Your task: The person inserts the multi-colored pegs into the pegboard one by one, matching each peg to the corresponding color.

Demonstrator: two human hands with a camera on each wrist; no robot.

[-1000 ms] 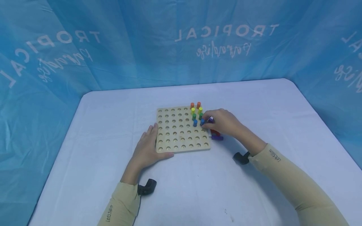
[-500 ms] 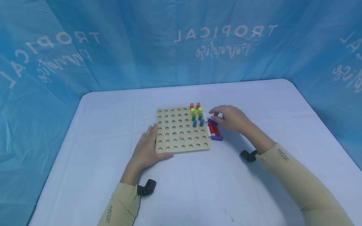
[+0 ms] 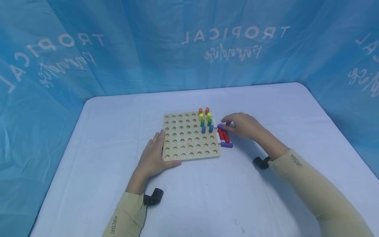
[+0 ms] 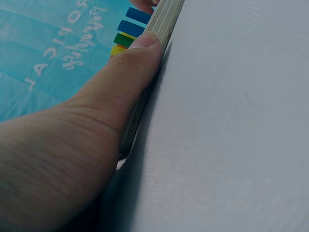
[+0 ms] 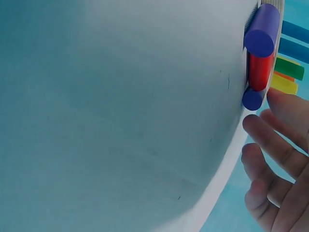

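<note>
My left hand (image 3: 150, 157) rests at the near left corner of a wooden pegboard (image 3: 182, 141), fingers along its left side. In the left wrist view the thumb (image 4: 130, 65) presses on the board's front edge. By the board's right side, my right hand (image 3: 243, 125) reaches over a purple peg (image 3: 220, 126) lying on the table, thumb right at it. The right wrist view shows a gap between thumb and fingers near that peg's end (image 5: 252, 99). Pairs of orange (image 3: 200, 111), yellow (image 3: 201, 117), green (image 3: 202, 123) and blue pegs (image 3: 203, 129) stand in the board's holes.
Beside the board lie red pegs (image 3: 226, 137), white pegs (image 3: 218, 139) and another purple peg (image 3: 227, 144). A white cloth covers the table (image 3: 207, 197). Blue curtains (image 3: 165, 65) with mirrored lettering hang behind and at the sides.
My right hand has let go of a blue peg, now upright in the board, and moved right to the purple peg on the table. My left hand has stayed at the board's corner.
</note>
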